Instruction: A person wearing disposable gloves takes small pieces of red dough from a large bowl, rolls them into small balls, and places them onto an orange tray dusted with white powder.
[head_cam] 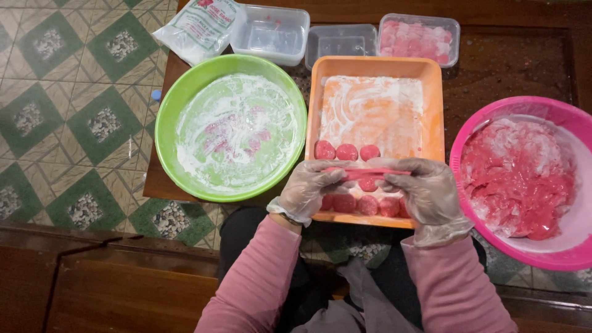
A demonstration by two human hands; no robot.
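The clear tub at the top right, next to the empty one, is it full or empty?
Full: the clear tub is packed with pink pieces almost to its rim.

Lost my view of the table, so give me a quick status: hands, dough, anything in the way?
Both gloved hands, left hand and right hand, pinching a flat pink dough strip over the orange rectangular plastic tray. Pink dough balls below. Nothing blocking.

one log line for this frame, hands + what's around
left hand: holds pink strip | right hand: holds strip's other end | under: orange tray, pink balls | sides: green bowl, pink bowl
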